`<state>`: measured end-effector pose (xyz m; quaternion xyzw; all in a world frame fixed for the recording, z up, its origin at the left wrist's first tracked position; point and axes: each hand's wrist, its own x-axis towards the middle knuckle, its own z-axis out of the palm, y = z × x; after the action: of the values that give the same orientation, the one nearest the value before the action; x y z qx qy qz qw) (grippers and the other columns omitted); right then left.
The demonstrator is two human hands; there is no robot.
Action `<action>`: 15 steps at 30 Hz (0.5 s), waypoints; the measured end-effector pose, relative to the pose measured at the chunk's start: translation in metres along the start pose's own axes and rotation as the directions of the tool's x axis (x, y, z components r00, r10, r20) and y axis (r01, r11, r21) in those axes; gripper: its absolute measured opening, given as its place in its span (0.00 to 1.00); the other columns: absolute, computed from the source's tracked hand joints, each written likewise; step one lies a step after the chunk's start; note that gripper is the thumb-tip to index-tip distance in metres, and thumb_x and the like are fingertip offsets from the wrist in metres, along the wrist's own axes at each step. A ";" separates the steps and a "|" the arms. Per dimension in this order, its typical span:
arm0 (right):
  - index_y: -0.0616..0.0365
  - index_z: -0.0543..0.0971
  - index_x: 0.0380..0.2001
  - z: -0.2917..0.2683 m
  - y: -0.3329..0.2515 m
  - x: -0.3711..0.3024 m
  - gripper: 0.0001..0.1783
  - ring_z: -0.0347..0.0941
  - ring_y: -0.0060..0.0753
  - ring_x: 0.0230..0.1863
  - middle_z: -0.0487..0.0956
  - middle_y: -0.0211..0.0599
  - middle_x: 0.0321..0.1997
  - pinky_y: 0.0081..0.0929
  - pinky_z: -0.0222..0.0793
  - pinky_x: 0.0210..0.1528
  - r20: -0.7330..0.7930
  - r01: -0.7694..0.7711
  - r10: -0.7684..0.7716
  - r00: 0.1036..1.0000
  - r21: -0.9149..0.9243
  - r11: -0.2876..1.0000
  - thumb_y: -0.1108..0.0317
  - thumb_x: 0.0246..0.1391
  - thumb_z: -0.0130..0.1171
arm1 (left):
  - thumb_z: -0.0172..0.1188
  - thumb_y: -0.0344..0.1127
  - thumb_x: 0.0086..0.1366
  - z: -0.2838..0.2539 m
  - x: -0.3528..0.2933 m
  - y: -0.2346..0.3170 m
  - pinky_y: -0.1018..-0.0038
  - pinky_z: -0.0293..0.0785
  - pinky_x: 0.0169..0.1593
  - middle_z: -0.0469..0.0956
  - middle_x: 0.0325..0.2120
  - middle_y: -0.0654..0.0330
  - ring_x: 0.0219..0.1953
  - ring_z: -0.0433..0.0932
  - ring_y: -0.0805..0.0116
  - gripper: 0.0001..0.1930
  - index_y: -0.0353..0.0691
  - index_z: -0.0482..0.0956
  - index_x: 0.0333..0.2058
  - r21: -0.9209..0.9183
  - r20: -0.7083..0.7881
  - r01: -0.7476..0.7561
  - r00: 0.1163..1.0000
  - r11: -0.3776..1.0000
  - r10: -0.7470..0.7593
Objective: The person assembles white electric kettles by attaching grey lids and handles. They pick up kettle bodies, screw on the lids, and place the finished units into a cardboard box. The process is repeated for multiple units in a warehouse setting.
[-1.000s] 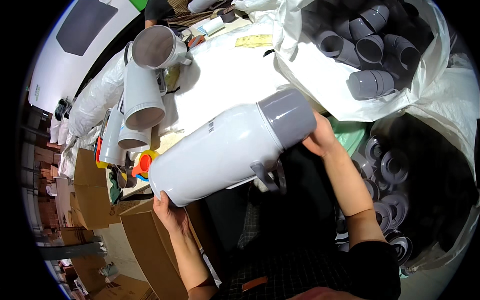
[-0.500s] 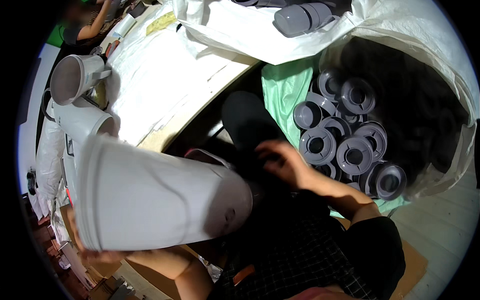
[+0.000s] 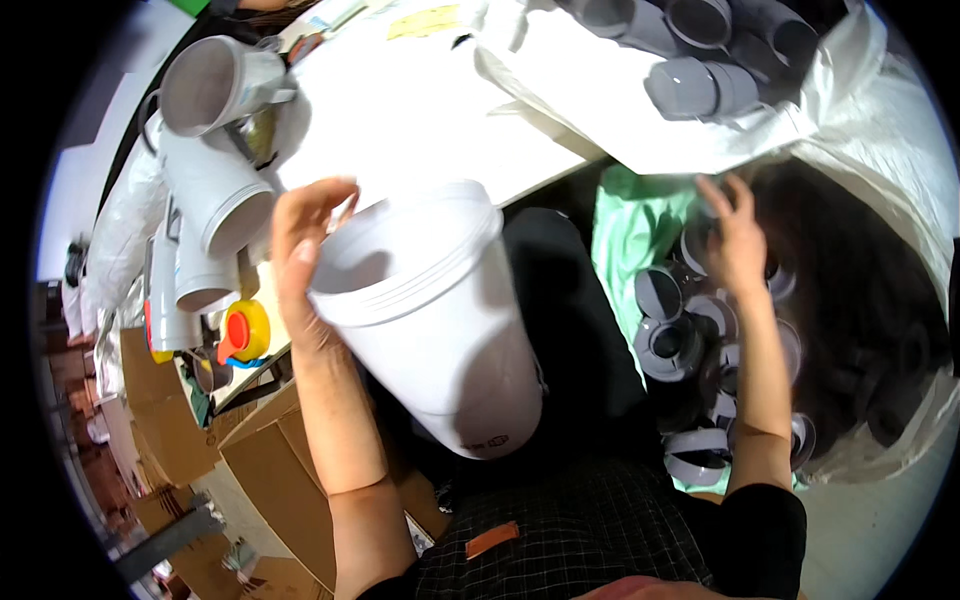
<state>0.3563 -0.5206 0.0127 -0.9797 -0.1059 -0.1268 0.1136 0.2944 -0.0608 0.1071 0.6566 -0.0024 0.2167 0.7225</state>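
A tall, tapered light grey plastic pail [image 3: 450,340] leans on my lap, its wide mouth facing up and to the left. Small dark printing marks its lower side. My left hand [image 3: 308,250] is beside the rim, fingers spread and thumb close to the edge, not wrapped around it. Over at the right, my right hand [image 3: 738,240] reaches above a sack of grey plastic rings [image 3: 670,345], its fingers apart and nothing visible in them. Several of these round, collar-like parts lie heaped under that hand and forearm.
Light grey handled jugs [image 3: 205,90] stand and lie at the table's left end, above a yellow-and-red container [image 3: 245,330]. Grey cups [image 3: 700,88] lie on white sheeting at the back. A white sack [image 3: 880,110] surrounds the rings; cardboard boxes [image 3: 280,460] are lower left.
The pail has swung from lying sideways at the left to a more upright tilt on my lap. My left hand went up to its rim; my right hand moved out over the rings.
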 end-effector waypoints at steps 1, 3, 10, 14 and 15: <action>0.35 0.75 0.63 -0.018 -0.021 0.021 0.39 0.81 0.52 0.48 0.69 0.49 0.68 0.37 0.80 0.45 -0.177 0.089 -0.053 0.983 0.205 0.975 0.83 0.49 0.58 | 0.63 0.59 0.54 0.003 0.000 0.003 0.56 0.68 0.63 0.72 0.54 0.41 0.56 0.74 0.50 0.40 0.35 0.69 0.57 -0.022 0.057 0.105 0.993 0.994 -0.103; 0.59 0.74 0.61 -0.035 -0.045 0.063 0.23 0.80 0.39 0.49 0.77 0.45 0.60 0.32 0.78 0.52 -0.150 0.040 0.209 0.966 0.891 0.453 0.70 0.63 0.58 | 0.66 0.63 0.49 0.010 0.006 0.004 0.54 0.67 0.67 0.66 0.64 0.38 0.65 0.70 0.45 0.54 0.37 0.59 0.70 -0.042 0.210 0.294 0.937 0.955 -0.279; 0.61 0.63 0.68 -0.037 -0.241 0.067 0.43 0.64 0.41 0.65 0.69 0.48 0.62 0.32 0.55 0.70 0.173 -0.144 -0.364 0.915 0.984 0.107 0.54 0.53 0.65 | 0.72 0.80 0.33 -0.017 0.003 0.027 0.63 0.67 0.66 0.71 0.58 0.50 0.63 0.69 0.59 0.72 0.39 0.56 0.70 -0.011 0.202 0.285 0.940 0.959 -0.277; 0.55 0.55 0.72 -0.032 -0.277 0.052 0.57 0.61 0.41 0.67 0.65 0.46 0.64 0.35 0.54 0.70 0.214 -0.278 -0.220 0.952 0.903 -0.326 0.39 0.46 0.68 | 0.71 0.76 0.44 -0.013 -0.010 0.024 0.64 0.66 0.63 0.67 0.52 0.56 0.59 0.68 0.59 0.60 0.42 0.58 0.65 -0.053 0.125 0.295 0.950 0.954 -0.286; 0.57 0.56 0.71 -0.029 -0.283 0.050 0.58 0.61 0.41 0.66 0.66 0.45 0.62 0.37 0.55 0.69 0.183 -0.234 -0.189 0.965 0.927 -0.293 0.34 0.47 0.66 | 0.70 0.77 0.45 -0.013 -0.015 0.025 0.64 0.67 0.63 0.68 0.52 0.55 0.59 0.68 0.59 0.59 0.43 0.57 0.65 -0.066 0.104 0.269 0.960 0.961 -0.261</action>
<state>0.3303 -0.2494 0.1093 -0.4953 -0.1594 0.1425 0.8420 0.2691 -0.0524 0.1243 0.6314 0.0428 0.0865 0.7695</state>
